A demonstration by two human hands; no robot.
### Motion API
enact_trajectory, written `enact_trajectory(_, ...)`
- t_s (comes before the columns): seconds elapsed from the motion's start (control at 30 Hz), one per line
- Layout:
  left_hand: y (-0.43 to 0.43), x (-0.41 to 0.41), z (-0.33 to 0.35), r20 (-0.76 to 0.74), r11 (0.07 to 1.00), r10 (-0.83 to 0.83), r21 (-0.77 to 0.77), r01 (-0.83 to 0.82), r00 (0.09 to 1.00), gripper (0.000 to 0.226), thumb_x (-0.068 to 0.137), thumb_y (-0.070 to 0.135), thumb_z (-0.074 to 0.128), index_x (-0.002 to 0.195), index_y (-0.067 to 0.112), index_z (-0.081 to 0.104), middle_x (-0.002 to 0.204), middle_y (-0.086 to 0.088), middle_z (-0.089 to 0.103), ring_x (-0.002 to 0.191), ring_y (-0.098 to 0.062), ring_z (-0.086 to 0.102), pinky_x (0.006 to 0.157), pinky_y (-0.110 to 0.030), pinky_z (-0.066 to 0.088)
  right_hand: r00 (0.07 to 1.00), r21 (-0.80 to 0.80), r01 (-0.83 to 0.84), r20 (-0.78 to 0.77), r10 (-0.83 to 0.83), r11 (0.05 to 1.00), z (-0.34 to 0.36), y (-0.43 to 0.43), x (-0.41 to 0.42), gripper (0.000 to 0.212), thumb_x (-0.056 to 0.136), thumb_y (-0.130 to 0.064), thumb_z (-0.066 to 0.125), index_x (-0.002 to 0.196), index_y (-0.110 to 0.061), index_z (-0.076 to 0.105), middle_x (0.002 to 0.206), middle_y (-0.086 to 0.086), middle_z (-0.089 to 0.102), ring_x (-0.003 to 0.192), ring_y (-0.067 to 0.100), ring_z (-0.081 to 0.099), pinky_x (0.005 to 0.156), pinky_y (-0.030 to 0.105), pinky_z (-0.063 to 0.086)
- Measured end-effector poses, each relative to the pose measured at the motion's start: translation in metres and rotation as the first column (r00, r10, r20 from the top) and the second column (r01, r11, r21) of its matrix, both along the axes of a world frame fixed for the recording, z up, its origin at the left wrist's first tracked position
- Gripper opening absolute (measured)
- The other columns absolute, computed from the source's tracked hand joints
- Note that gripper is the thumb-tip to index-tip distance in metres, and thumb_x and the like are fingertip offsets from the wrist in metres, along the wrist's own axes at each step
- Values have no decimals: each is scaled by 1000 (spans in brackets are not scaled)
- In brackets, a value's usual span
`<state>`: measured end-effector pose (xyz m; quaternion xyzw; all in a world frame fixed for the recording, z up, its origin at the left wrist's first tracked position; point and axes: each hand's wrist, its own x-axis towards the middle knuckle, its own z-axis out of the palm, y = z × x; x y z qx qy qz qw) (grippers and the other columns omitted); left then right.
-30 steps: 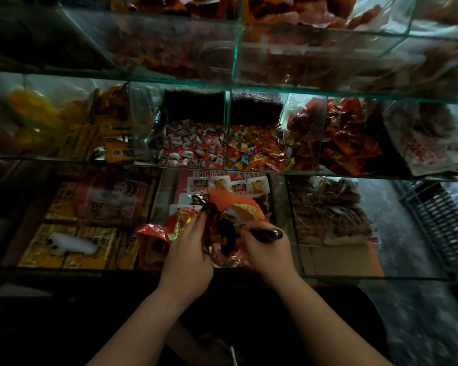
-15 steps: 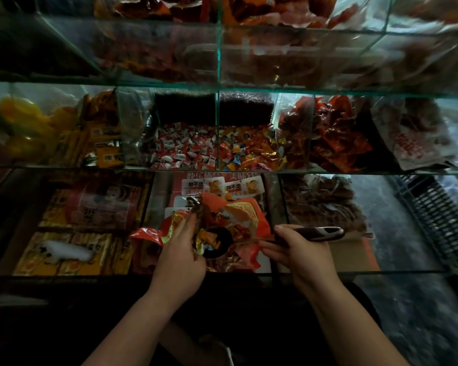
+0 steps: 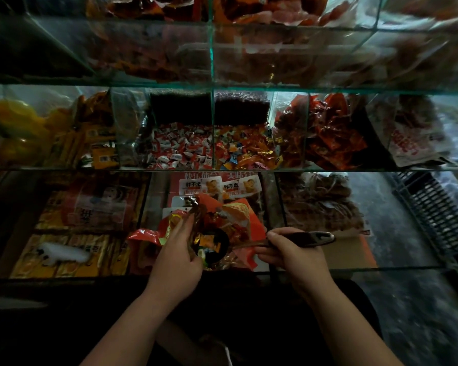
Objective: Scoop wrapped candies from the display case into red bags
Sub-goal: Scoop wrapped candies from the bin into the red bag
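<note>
Head view, left hand (image 3: pixel 177 256) gripping the near rim of a red bag (image 3: pixel 249 215), right hand (image 3: pixel 288 253) just right of the bag clasping a dark scoop (image 3: pixel 222 249) by its handle, scoop bowl in the bag's mouth carrying wrapped candies (image 3: pixel 205 240), display case (image 3: pixel 212 169) bins beyond the bag.

dim overall, foreground nearly black. daylight enters from the right. glass shelves (image 3: pixel 222 85) carry hazy reflections. wide-angle bending and soft blur affect the frame edges.
</note>
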<state>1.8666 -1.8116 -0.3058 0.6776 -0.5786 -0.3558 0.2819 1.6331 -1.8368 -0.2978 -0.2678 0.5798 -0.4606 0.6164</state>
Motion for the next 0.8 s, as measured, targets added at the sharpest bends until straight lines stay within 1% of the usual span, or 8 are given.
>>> enact_trajectory(0.07,1,0,0,-9,1000,-2,-7,2,1000,89,89,-1,58,160,40,24,148,37,27,142,7,22,119,-28,28,996,-34,-81,-45,80,996,-1,0,3,15,93,-10,73,82,-18,79,85,20,78,81,38,79,67,34,63)
enact_trajectory(0.13,1,1,0,-11,1000,6,-7,-6,1000,88,89,0,60,159,41,24,140,43,25,138,9,24,118,-29,31,995,-20,-93,-37,92,995,-1,-2,6,12,91,-12,74,82,-18,79,85,22,78,81,38,79,67,36,63)
enact_trajectory(0.2,1,2,0,-13,1000,3,-9,-3,1000,86,91,4,61,160,39,23,151,34,27,145,2,27,120,-36,33,1000,21,-9,25,8,1000,-1,-5,3,12,94,-6,70,84,-9,77,84,26,77,77,40,78,61,34,63)
enact_trajectory(0.27,2,3,-1,-12,1000,0,6,0,1000,87,93,7,62,162,37,19,163,20,23,148,-15,34,118,-45,39,993,48,80,87,-84,996,0,-6,-2,9,96,-1,65,89,-2,70,80,28,76,76,42,78,57,33,62)
enact_trajectory(0.33,1,4,-3,4,1000,-4,6,4,1000,89,92,10,64,163,36,16,166,17,19,147,-24,37,117,-47,41,982,52,134,124,-140,990,5,-4,-6,6,95,1,64,90,-2,66,75,23,75,76,43,77,56,33,62)
enact_trajectory(0.5,-3,-3,-7,189,997,-3,-81,18,982,80,97,37,64,162,28,18,169,10,13,155,-9,9,125,-38,20,972,10,170,164,-169,985,26,7,-6,2,94,0,65,93,-1,64,71,15,75,78,45,77,57,34,62)
enact_trajectory(0.67,-10,-13,-7,319,984,16,-172,41,948,72,101,58,43,162,27,19,170,15,-5,151,-1,-17,122,-31,-4,971,-42,156,190,-145,987,50,15,-6,9,94,-1,66,86,-4,70,75,20,75,80,45,77,59,33,63)
enact_trajectory(0.8,-16,-15,-6,300,982,36,-187,22,953,72,101,61,33,162,25,24,170,12,1,146,6,-16,120,-27,-4,975,-117,108,204,-82,987,69,23,-9,25,90,0,67,74,-14,79,78,21,76,83,43,78,62,31,63)
